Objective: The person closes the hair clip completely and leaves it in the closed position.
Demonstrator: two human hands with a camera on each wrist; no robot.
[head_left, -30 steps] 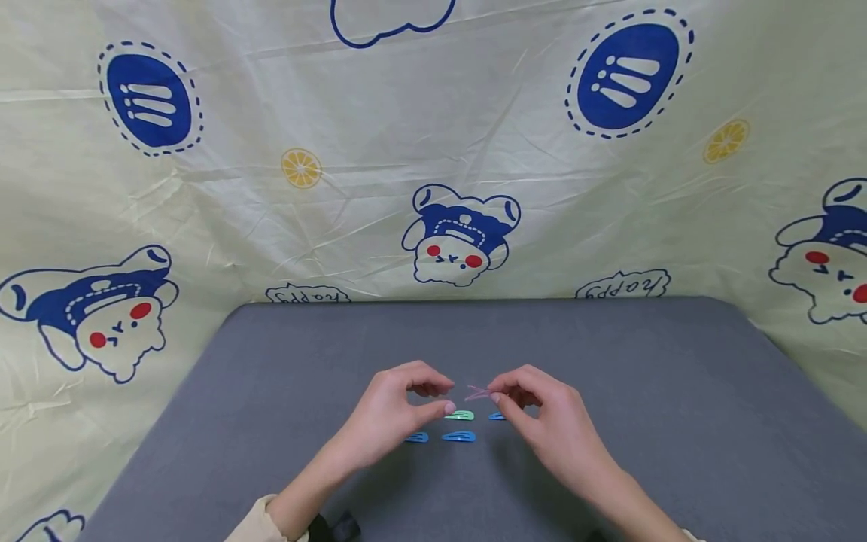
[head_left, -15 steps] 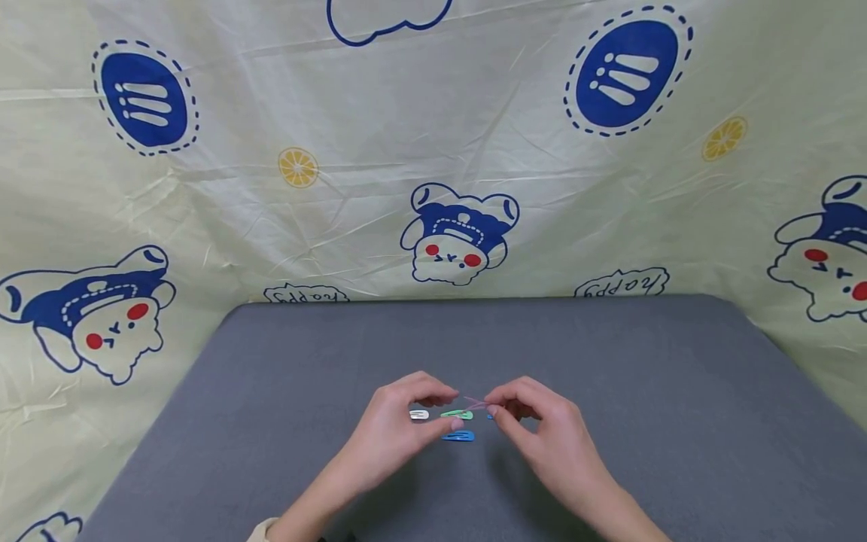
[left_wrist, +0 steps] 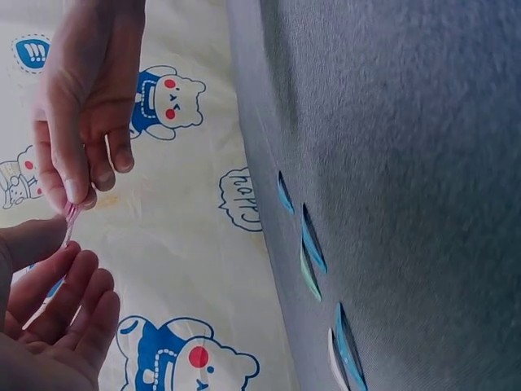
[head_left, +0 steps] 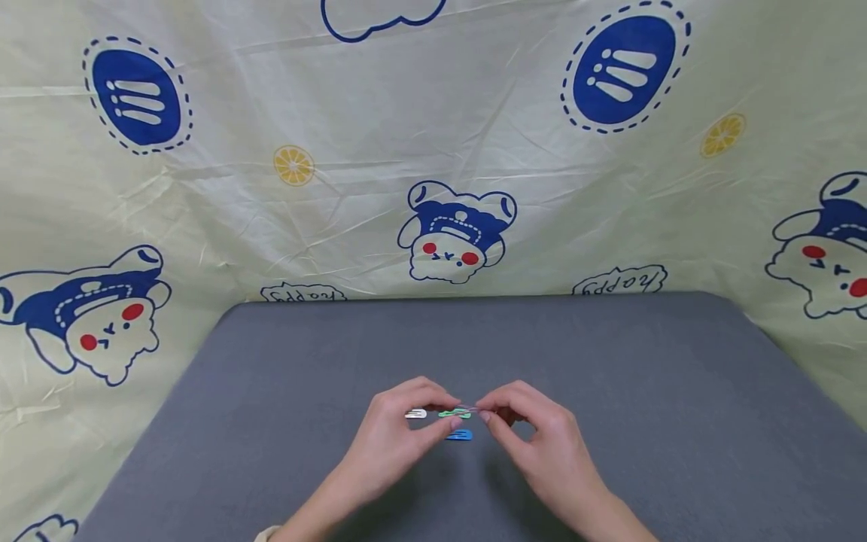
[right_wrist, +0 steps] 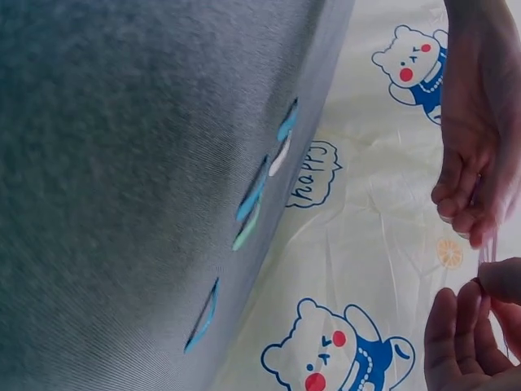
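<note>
A thin pink snap hair clip (head_left: 470,410) hangs above the table between the two hands, its prongs splayed. My right hand (head_left: 547,436) pinches one end with thumb and forefinger. My left hand (head_left: 400,433) is at the other end; a gap shows between its thumb and fingers in the head view. In the left wrist view, the clip's end (left_wrist: 68,238) is by the left fingertips; whether they touch it I cannot tell. Below lie a green clip (head_left: 450,413), a white clip (head_left: 416,414) and a blue clip (head_left: 460,435).
In the left wrist view, two more blue clips, a front one (left_wrist: 348,349) and a far one (left_wrist: 285,193), lie on the grey table (head_left: 609,361); the hands cover these in the head view. A printed curtain (head_left: 366,211) hangs behind the table.
My right hand has moved left and slightly down with the pink clip, bringing it to the left fingertips. The gap between my left thumb and fingers has narrowed.
</note>
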